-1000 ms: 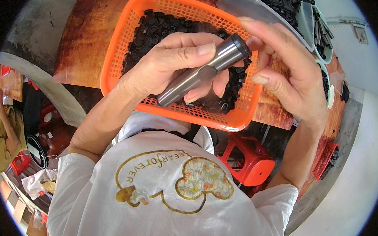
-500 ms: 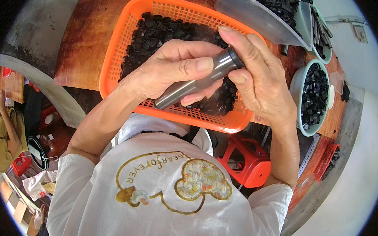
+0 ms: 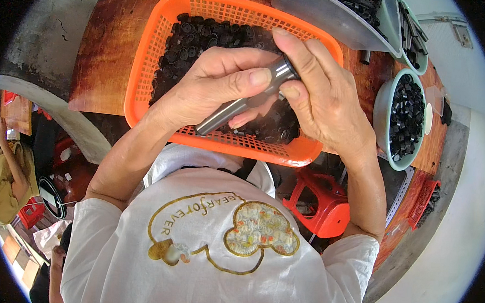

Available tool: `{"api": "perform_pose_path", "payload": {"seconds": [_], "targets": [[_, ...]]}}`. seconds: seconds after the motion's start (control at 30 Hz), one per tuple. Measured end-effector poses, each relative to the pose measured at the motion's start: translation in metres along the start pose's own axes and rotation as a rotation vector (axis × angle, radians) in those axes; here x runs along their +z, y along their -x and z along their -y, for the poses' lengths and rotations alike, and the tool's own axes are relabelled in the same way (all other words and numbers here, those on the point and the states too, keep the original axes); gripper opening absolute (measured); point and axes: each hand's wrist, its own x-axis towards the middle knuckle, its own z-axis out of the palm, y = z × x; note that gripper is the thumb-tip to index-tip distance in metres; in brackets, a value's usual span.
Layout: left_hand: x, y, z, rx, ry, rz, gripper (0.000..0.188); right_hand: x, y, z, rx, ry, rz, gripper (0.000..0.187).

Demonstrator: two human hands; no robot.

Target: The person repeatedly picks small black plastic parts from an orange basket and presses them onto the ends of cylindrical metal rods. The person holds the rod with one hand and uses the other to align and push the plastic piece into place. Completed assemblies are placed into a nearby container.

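A dark, glossy tube (image 3: 220, 118) slants across the front of me, its lower end toward the left. My left hand (image 3: 202, 85) is wrapped around its middle, thumb on top. At the upper right end sits a wider black cap (image 3: 291, 67); my right hand (image 3: 332, 98) grips it between thumb and fingers, partly hiding it. Both hands are held above an orange plastic basket (image 3: 137, 78) with perforated walls. Many small black round caps (image 3: 191, 40) lie in it, some covered by my hands.
The basket stands on a reddish wooden table (image 3: 101, 59). Right of it are a pale green bowl (image 3: 383, 107) of black pieces, a translucent bin (image 3: 334, 15) and another bowl (image 3: 421, 63) holding dark tubes. A red stool (image 3: 333, 215) stands below. Another person (image 3: 10, 176) is at far left.
Both hands and the tube have shifted slightly left and up in the picture. The grip on the tube and cap looks the same. At lower left, another person's arm shows more.
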Motion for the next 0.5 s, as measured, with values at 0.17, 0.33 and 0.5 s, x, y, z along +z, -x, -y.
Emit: {"api": "perform_pose_path", "payload": {"seconds": [0.17,0.33,0.5], "targets": [[0.005,0.002,0.005,0.051,-0.125,-0.071,0.048,0.005,0.006,0.001,0.099,-0.036,0.013,0.047],[0.001,-0.001,0.005,0.04,-0.134,-0.081,0.047,0.004,0.002,-0.003,0.031,0.002,-0.007,0.049],[-0.003,-0.002,0.003,0.007,0.058,0.007,0.052,-0.014,-0.006,-0.005,0.13,-0.201,0.02,0.073]]}}
